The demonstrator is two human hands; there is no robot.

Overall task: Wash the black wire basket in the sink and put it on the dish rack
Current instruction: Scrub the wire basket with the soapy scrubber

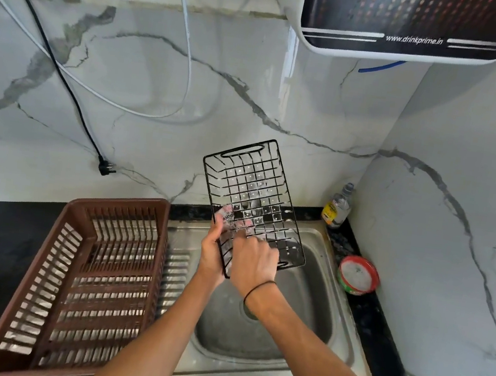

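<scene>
Over the steel sink (314, 294) the person holds the black wire basket (251, 201) tilted up on end, its far handle slot toward the marble wall, its lower end down by the hands. The left hand (211, 252) curls round the basket's left rim, thumb pressed on the wire; the right hand (254, 261) lies inside against the grid, fingers bent, apparently working a soapy pad I can barely make out through the mesh. The basket looks light and stiff, a thin coated wire grid with a thicker rim and an oval slot at each end. Suds cling in the squares, so I'd judge it slippery now; the rim or the handle slots seem the safest places to take hold, since the thin wires offer little purchase. To the left, just beside the basin, stands the brown plastic dish rack (77, 279), slatted and rigid. On the dark counter to the right sit a round soap tub (358, 276) and a clear bottle (337, 207).
</scene>
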